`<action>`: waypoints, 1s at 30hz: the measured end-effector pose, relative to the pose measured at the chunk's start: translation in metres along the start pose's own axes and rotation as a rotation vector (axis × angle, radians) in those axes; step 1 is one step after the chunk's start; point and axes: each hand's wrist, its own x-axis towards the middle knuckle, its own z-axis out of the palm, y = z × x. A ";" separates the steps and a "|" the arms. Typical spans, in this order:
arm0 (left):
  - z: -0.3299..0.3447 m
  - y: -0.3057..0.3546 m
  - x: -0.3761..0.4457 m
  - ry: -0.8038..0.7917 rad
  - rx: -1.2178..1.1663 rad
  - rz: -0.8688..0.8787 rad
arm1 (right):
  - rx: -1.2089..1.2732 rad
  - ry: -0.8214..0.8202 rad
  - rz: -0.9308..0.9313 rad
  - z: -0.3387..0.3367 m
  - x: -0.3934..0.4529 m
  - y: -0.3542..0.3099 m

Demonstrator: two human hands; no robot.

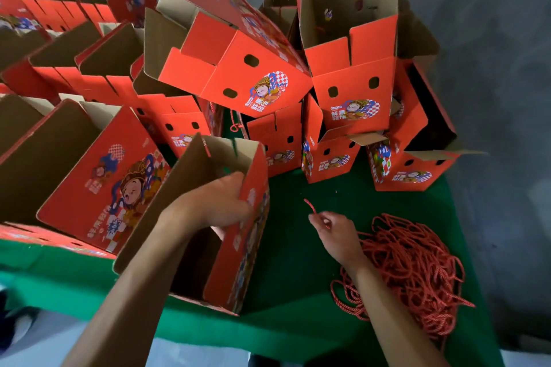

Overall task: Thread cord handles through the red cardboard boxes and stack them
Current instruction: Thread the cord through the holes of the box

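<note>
An open red cardboard box (235,265) stands on the green table (298,250) right in front of me. My left hand (220,202) grips the top edge of its right wall, fingers inside. To the right of the box my right hand (334,232) pinches one end of a red-and-white cord (311,207), whose tip sticks up toward the box. A tangled pile of red cords (411,262) lies on the table under and right of that wrist.
Several open red boxes (351,92) are heaped at the back of the table, some tilted on top of others. More red boxes (89,164) stand in rows to the left. The table's right edge drops to a grey floor (507,98).
</note>
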 end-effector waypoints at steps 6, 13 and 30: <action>0.026 0.030 0.014 -0.235 -0.129 -0.003 | 0.216 -0.105 -0.043 -0.024 0.005 -0.033; 0.030 0.048 0.045 -0.116 -0.343 -0.014 | -0.471 0.094 -0.066 -0.033 0.001 -0.028; 0.018 0.022 0.060 -0.212 -0.374 -0.198 | -0.575 -0.276 0.066 0.048 -0.009 0.032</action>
